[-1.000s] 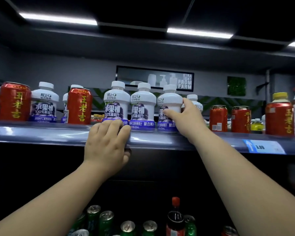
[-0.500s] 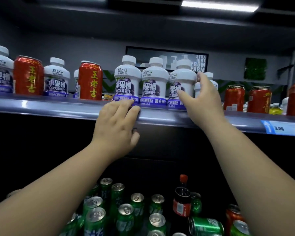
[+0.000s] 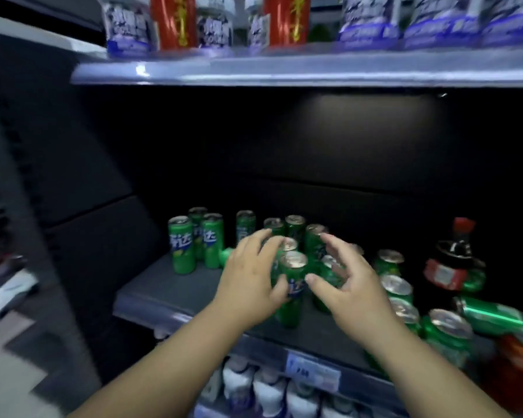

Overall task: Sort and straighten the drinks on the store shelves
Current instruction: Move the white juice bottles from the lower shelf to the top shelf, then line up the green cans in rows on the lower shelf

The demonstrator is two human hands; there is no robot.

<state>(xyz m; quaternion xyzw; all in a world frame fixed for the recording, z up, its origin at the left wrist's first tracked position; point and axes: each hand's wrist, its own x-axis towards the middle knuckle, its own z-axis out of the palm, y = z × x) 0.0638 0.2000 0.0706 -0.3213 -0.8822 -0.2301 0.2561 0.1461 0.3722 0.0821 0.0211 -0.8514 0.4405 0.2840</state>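
Here our left hand [image 3: 251, 277] and right hand [image 3: 349, 283] reach in with fingers spread wide on each side of a green can [image 3: 292, 292] standing on the middle shelf [image 3: 169, 289]. Behind it stand more green cans [image 3: 197, 239]. Up top sit white bottles [image 3: 127, 24].

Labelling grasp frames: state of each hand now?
Left hand: open, fingers against the front green can; grip not closed.
Right hand: open, fingers spread, holding nothing.
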